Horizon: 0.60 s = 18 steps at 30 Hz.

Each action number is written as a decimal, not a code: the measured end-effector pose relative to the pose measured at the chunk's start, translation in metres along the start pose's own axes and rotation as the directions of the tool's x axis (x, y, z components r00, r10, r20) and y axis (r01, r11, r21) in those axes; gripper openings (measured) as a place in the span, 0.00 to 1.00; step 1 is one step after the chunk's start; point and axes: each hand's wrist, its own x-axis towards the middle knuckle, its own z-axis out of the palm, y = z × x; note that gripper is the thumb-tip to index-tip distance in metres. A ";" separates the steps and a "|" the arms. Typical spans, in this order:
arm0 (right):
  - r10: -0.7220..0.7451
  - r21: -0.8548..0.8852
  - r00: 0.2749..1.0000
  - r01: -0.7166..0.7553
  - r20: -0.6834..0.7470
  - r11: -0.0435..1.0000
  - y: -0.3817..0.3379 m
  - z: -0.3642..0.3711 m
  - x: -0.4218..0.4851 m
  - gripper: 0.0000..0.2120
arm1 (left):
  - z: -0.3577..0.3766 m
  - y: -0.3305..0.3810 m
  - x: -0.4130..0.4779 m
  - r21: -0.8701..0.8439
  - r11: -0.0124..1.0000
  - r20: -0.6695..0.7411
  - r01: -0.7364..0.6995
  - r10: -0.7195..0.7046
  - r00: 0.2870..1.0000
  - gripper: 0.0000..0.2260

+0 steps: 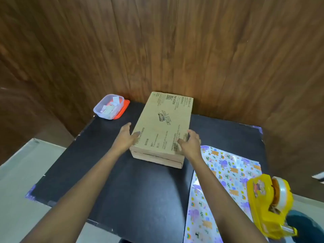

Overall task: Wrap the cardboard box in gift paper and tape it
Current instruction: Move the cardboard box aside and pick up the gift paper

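Observation:
A flat brown cardboard box [163, 127] with black print lies on the black table [133, 186], its far end near the wooden wall. My left hand [125, 137] rests against the box's near left edge, thumb on top. My right hand [190, 144] grips the near right edge, fingers over the top face. Both hands clasp the box from its two sides. Gift paper [226, 176] with a colourful animal pattern lies flat at the table's right front. A yellow tape dispenser [270, 206] with a clear tape roll stands on the paper's right edge.
A clear plastic container [108, 106] holding small paper slips sits on an orange lid at the table's back left corner. The wooden panel wall [157, 50] rises right behind the table. A pale floor [22, 172] shows to the left.

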 end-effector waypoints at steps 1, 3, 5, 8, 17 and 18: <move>0.022 0.029 1.000 -0.022 -0.011 0.999 0.001 0.001 0.002 0.25 | 0.001 -0.001 0.005 -0.020 1.000 0.011 0.024 -0.023 1.000 0.31; 0.065 0.110 0.998 -0.063 -0.012 0.992 0.005 0.004 0.007 0.27 | 0.001 -0.006 0.019 -0.096 0.992 0.066 0.079 -0.073 0.995 0.33; 0.135 0.259 0.990 -0.139 0.034 0.956 0.013 0.009 0.016 0.32 | 0.003 -0.011 0.032 -0.185 0.976 0.130 0.113 -0.089 0.987 0.33; 0.200 0.433 0.975 -0.224 0.101 0.873 0.029 0.019 0.033 0.40 | 0.006 -0.024 0.047 -0.278 0.954 0.236 0.110 -0.044 0.971 0.31; 0.036 0.648 0.974 -0.178 0.226 0.740 0.033 0.033 0.021 0.24 | 0.011 -0.030 0.038 -0.601 0.799 0.326 0.034 0.206 0.923 0.10; 0.014 0.650 0.975 -0.160 0.223 0.743 0.030 0.035 0.016 0.24 | 0.008 -0.033 0.035 -0.605 0.796 0.315 0.009 0.229 0.921 0.09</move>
